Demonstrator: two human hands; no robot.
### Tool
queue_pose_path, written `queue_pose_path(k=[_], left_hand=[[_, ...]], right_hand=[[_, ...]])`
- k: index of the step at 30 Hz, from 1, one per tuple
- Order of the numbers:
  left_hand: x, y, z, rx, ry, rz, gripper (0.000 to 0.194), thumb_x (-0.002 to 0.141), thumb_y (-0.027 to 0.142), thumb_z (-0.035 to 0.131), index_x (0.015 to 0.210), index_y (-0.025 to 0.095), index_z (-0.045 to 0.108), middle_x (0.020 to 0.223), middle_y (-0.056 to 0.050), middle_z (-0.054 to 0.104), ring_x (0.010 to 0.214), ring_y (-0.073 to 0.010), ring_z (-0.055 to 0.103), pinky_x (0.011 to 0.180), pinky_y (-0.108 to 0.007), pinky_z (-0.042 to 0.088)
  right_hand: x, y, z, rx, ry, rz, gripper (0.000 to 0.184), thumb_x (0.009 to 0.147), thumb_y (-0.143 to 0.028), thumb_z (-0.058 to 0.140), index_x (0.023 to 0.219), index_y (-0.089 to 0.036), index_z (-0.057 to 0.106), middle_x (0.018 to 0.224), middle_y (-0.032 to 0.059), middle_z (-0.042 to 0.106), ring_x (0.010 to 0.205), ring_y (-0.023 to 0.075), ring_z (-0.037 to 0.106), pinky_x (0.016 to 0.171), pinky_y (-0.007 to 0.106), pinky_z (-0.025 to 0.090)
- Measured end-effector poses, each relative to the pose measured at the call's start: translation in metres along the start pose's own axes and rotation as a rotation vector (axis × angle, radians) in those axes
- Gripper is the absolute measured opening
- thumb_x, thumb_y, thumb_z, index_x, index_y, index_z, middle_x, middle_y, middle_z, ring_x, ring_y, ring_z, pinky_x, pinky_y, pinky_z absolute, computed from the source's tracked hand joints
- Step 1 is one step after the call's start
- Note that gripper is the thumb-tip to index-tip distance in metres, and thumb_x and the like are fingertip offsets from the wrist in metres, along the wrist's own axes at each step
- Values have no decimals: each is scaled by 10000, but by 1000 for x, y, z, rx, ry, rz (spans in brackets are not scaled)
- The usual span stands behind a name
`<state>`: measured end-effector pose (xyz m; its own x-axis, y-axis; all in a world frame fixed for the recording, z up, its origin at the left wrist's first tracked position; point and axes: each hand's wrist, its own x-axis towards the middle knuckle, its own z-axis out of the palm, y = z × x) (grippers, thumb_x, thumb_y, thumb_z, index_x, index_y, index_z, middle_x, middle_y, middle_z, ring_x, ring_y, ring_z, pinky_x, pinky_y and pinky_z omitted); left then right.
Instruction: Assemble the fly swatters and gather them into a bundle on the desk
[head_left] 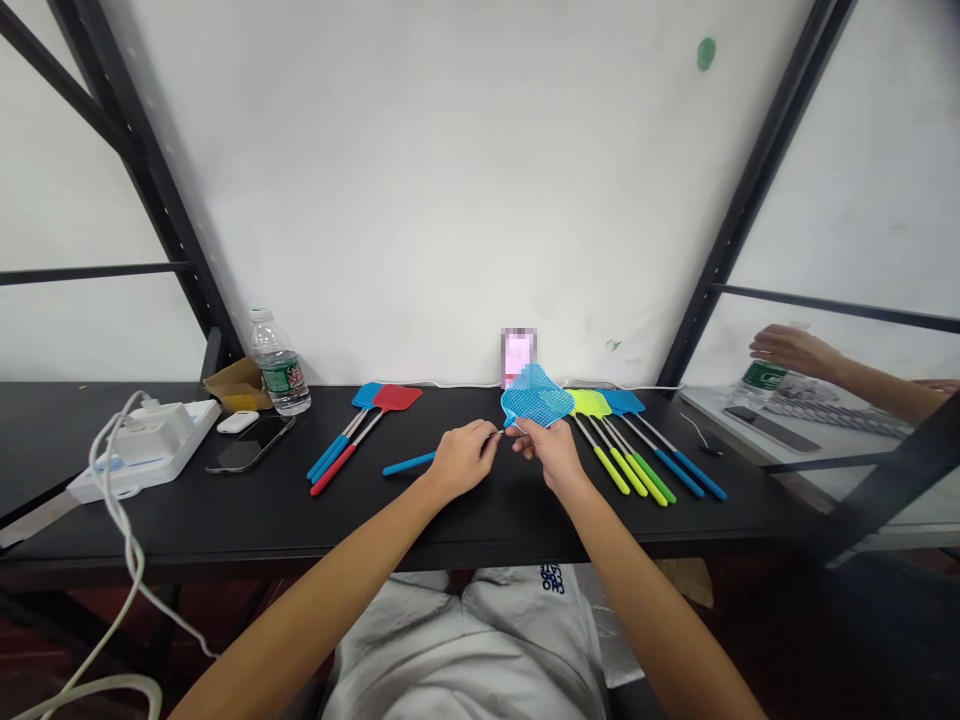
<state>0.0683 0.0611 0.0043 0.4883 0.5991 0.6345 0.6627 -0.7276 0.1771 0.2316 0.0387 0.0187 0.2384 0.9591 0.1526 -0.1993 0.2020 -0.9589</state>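
Observation:
Both hands are on one blue fly swatter (pixel 537 402) above the black desk. My left hand (pixel 463 460) is closed around its thin metal rod, with the blue handle sticking out to the left. My right hand (pixel 553 455) pinches the base of the mesh head, close to where the rod meets it. Whether rod and head are joined is hard to see between the fingers. To the left lie two blue swatters (pixel 330 455) and a red swatter (pixel 397 398). Several yellow-green swatters (pixel 611 465) and blue swatters (pixel 679 475) lie fanned out to the right.
A phone with a blurred screen (pixel 517 355) leans on the wall behind the swatter head. At left are a water bottle (pixel 281 370), a cardboard box (pixel 238 385), a dark phone (pixel 251 445), a white case (pixel 237 422) and a power strip (pixel 180 450). Another person's hand (pixel 799 348) shows at right.

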Motion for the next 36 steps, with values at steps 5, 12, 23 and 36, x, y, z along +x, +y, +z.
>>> queue_pose_path(k=[5, 12, 23, 36], left_hand=[[0, 0, 0, -16, 0, -9, 172, 943, 228, 445, 893, 208, 608, 859, -25, 658, 774, -148, 615, 661, -252, 412], [0, 1, -1, -24, 31, -14, 198, 960, 260, 429, 905, 209, 612, 851, -21, 656, 766, -144, 610, 660, -253, 408], [1, 5, -5, -46, 35, -38, 256, 976, 318, 408, 868, 203, 610, 825, -28, 643, 744, -141, 597, 652, -250, 402], [1, 3, -6, -36, 80, -74, 263, 984, 315, 386, 894, 207, 608, 840, -26, 649, 744, -143, 597, 667, -255, 400]], right_hand=[[-2, -1, 2, 9, -52, 40, 244, 623, -344, 722, 708, -122, 666, 704, 107, 722, 455, 130, 591, 393, 211, 328], [-2, 2, 2, -67, -10, -37, 279, 645, -404, 724, 705, -137, 664, 689, 68, 696, 433, 102, 540, 388, 216, 318], [-2, 8, 3, -151, -78, -68, 277, 732, -430, 651, 665, -163, 619, 648, 29, 656, 415, 91, 524, 394, 217, 323], [-3, 8, 4, -183, -51, -86, 261, 745, -408, 629, 674, -157, 618, 640, 31, 653, 410, 96, 516, 393, 224, 319]])
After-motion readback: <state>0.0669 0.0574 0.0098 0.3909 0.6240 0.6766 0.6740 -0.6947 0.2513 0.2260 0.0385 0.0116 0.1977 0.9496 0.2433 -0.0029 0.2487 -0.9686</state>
